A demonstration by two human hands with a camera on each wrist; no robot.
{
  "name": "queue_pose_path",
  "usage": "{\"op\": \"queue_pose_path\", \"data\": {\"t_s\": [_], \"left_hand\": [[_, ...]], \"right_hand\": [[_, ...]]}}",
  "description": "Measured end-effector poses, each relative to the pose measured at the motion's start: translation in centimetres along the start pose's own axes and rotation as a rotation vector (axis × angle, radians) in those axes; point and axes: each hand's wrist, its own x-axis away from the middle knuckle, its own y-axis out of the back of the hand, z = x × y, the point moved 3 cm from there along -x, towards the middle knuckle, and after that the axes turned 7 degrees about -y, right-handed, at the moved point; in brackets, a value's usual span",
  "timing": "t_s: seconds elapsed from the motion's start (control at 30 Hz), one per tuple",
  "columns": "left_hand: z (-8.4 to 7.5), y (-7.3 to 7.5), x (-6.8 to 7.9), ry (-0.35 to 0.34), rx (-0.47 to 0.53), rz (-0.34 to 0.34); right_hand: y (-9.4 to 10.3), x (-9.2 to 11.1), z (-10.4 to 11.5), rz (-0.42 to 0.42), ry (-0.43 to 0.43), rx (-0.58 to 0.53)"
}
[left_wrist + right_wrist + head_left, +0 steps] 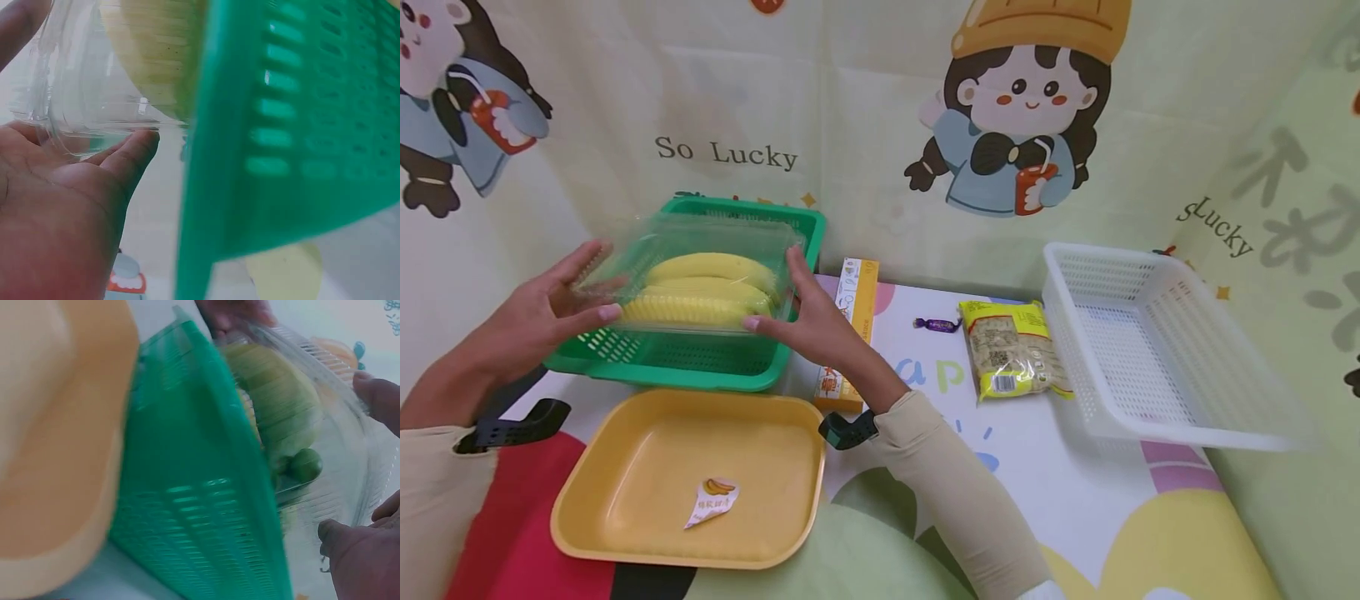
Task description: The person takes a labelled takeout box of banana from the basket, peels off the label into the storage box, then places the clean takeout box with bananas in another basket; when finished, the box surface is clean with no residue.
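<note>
A clear plastic clamshell box [752,229] with bananas [707,292] inside is held between both hands over the green basket [662,375]. My left hand [542,308] grips its left end, thumb on the near side and fingers farther back. At the opposite end my right hand [812,317] holds the box, thumb low on the near edge and a finger up along the side. In the right wrist view the dark stem end [306,465] of the bananas shows through the plastic. Some fingers are hidden behind the box.
In front stands a yellow tray [760,483] holding a banana-printed paper label [713,500]. Right of the green basket lie an orange-and-white carton [867,300], a purple wrapped candy [937,325] and a yellow food packet [1011,346]. A white basket [1078,375] stands farther right.
</note>
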Motion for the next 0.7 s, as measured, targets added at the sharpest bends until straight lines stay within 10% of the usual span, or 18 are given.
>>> {"op": "queue_pose_path", "data": {"t_s": [0.7], "left_hand": [[0.7,-1.1,-0.4,0.088,-0.076,-0.001]], "right_hand": [[-1.0,-0.3,-1.2,-0.017,-0.072,0.148]]}}
